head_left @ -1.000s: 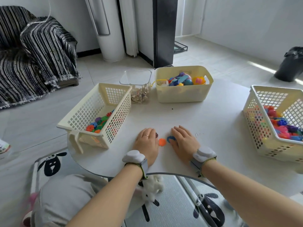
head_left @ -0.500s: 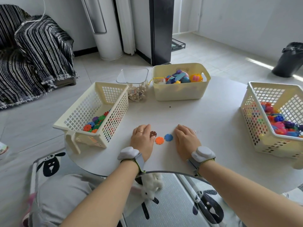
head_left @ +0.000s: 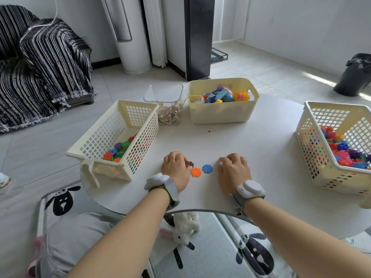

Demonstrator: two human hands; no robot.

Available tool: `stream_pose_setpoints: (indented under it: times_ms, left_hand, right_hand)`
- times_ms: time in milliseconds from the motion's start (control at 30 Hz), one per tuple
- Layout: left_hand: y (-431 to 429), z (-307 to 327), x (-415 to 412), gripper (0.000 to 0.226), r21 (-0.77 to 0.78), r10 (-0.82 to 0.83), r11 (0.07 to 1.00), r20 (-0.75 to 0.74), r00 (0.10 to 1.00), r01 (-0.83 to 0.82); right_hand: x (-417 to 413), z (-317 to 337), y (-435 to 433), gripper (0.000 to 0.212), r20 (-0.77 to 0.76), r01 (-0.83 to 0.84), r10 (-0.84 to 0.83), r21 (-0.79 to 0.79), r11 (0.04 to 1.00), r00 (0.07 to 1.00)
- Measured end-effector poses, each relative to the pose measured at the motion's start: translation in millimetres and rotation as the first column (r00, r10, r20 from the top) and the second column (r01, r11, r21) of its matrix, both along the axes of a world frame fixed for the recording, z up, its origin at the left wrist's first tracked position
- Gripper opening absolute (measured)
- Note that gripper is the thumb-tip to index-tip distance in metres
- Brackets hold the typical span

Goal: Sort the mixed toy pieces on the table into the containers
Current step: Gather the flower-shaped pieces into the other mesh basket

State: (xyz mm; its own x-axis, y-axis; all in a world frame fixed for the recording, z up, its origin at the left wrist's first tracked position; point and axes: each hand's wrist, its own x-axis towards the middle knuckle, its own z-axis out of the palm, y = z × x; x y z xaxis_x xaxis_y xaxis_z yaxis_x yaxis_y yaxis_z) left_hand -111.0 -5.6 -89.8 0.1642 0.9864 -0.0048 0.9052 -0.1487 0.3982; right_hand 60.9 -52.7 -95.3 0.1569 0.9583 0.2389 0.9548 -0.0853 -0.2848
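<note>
Hands both down on the white desk, near edge, knuckles up. Your left hand: fingers curled, tips against a brown snowflake piece; this angle does not show whether they pinch it or only touch it. Your right hand: fingers curled under, tips on the desk, nothing seen in them. Between your hands lie an orange snowflake piece and a blue snowflake piece, flat, just beside each other, the orange one nearer your left hand. Left lattice basket sits at the desk's left edge, with flat pieces of mixed colours in its near end. Right lattice basket is well apart to your right, heaped with mixed pieces. Solid cream bin is at the far side, with chunky toys inside. Clear box is just beside it on its left, with pale pieces at the bottom. White band on each wrist.
</note>
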Motion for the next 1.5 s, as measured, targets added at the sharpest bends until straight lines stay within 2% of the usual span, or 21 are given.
stream_pose_setpoints:
  times_ms: [200,333,467,533,600,700,800,1000,1167,1233,1400,1500]
  left_hand:
    - [-3,3,0,0.03,-0.006,-0.004,1.0,0.061,0.998,0.004]
    - [-6,5,1,0.026,0.025,-0.014,1.0,0.128,0.992,0.011]
    - [-6,11,0,0.025,-0.043,0.034,0.999,0.283,0.959,-0.023]
    - [-9,15,0,0.029,-0.083,0.013,0.996,0.352,0.936,0.017]
    - [-14,17,-1,0.033,-0.102,-0.021,0.993,0.376,0.927,0.064]
    - [-19,16,-2,0.035,-0.102,-0.057,0.99,0.348,0.936,0.099]
    - [-18,16,-2,0.03,-0.09,-0.059,0.992,0.298,0.953,0.09]
    - [-13,18,2,0.024,-0.083,-0.074,0.993,0.13,0.989,0.086]
    - [-6,17,4,0.023,-0.11,-0.072,0.991,0.07,0.995,0.08]
    - [-7,13,3,0.024,-0.101,-0.074,0.992,0.047,0.996,0.078]
    - [-13,14,4,0.029,-0.08,-0.081,0.993,0.046,0.996,0.085]
    - [-12,13,2,0.032,-0.074,-0.06,0.995,0.044,0.997,0.063]
  right_hand:
    - [-1,0,5,0.018,-0.146,-0.064,0.066,0.013,0.998,0.987]
    - [-2,0,10,0.022,-0.242,-0.146,0.147,0.023,0.989,0.959]
    - [1,5,11,0.028,-0.326,-0.101,0.091,-0.014,0.995,0.941]
    - [1,3,6,0.022,-0.312,-0.076,0.1,0.09,0.993,0.945]
    - [0,1,2,0.024,-0.2,-0.051,0.077,0.132,0.99,0.977]
    - [-3,7,0,0.036,-0.099,0.015,-0.014,0.004,1.0,0.995]
    - [-4,7,1,0.036,-0.055,0.02,-0.024,-0.074,0.997,0.998]
    - [-4,3,7,0.03,-0.077,0.007,-0.015,-0.102,0.995,0.997]
    - [4,13,22,0.023,-0.133,-0.078,0.043,-0.268,0.96,0.99]
    - [3,14,22,0.023,-0.154,-0.093,0.052,-0.276,0.957,0.987]
    - [7,17,6,0.039,-0.238,-0.151,0.092,-0.243,0.958,0.967]
    - [13,14,-5,0.041,-0.212,-0.092,0.049,-0.198,0.976,0.976]
